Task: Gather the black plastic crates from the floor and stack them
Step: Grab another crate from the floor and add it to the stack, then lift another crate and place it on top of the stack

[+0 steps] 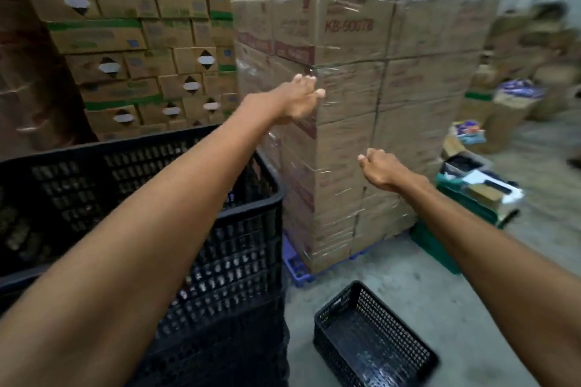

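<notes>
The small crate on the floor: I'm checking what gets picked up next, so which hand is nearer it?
Right. The right hand hangs in the air above the small crate, empty. The left hand is higher and further left, by the wrapped boxes.

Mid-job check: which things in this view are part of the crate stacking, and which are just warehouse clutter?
Job:
- stack of black crates
- single black crate on the floor
- left hand and right hand, both empty

Clutter:
- shrink-wrapped carton pallet
- stacked cartons behind
- green crate

Both arms outstretched; left hand (298, 99) splayed, right hand (382, 170) curled, empty.
</notes>
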Available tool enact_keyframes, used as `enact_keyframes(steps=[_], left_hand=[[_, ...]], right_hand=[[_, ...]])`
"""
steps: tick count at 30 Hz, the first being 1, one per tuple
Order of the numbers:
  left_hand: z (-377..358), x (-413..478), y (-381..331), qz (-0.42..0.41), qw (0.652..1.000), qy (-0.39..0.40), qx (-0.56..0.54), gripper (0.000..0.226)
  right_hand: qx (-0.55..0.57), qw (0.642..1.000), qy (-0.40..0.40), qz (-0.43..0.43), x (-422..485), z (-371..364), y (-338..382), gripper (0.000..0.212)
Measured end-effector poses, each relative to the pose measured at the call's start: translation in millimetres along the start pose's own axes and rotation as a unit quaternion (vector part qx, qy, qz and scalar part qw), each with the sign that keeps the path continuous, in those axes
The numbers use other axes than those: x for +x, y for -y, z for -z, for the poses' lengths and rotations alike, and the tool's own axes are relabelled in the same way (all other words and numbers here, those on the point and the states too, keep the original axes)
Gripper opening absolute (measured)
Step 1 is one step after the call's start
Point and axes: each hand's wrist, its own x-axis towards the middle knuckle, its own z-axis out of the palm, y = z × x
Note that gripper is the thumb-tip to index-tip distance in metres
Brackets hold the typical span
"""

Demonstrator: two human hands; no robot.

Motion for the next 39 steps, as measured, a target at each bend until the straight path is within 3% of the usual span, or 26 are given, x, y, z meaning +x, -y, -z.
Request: enact_keyframes(steps=[2,4,8,11,14,19,24,27,32,35,39], left_hand=[[-47,44,-61,-0.066,0.997,0.046,0.024,0.047],[-104,74,-89,-0.072,0.992,0.099,0.027,0.053],[-251,122,-113,-0.076,0.97,0.226,0.037,0.06],[-355,137,-105,-0.08,0.957,0.278,0.031,0.056],[-491,150,-97,-0.083,0.93,0.358,0.015,0.056],[-698,149,-54,-0.036,0.891,0.452,0.0,0.05],[-879,148,-4,0.083,0.882,0.465,-0.012,0.058],[-979,149,40,0.143,0.892,0.429,0.002,0.064],[-1072,160,97,0.259,0.887,0.382,0.009,0.078],[-1109,164,106,0.326,0.863,0.382,-0.062,0.078],[-1132,162,105,0.332,0.86,0.377,-0.091,0.056]], right_hand=[[-0.005,0.999,-0.006,-0.045,0,-3,-50,0.052],[-0.002,0.997,-0.002,-0.08,3,-13,-90,0.053],[0.006,0.987,0.033,-0.155,7,-61,-190,0.052],[0.019,0.98,0.073,-0.186,3,-116,-255,0.049],[0.048,0.955,0.153,-0.247,0,-209,-339,0.048],[0.12,0.908,0.212,-0.34,-26,-386,-444,0.045],[0.163,0.842,0.201,-0.472,-57,-541,-515,0.042],[0.155,0.756,0.209,-0.6,-81,-632,-556,0.058],[0.201,0.653,0.165,-0.712,-100,-715,-588,0.07],[0.274,0.598,0.078,-0.749,-96,-744,-600,0.058],[0.283,0.575,-0.001,-0.767,-85,-762,-616,0.037]])
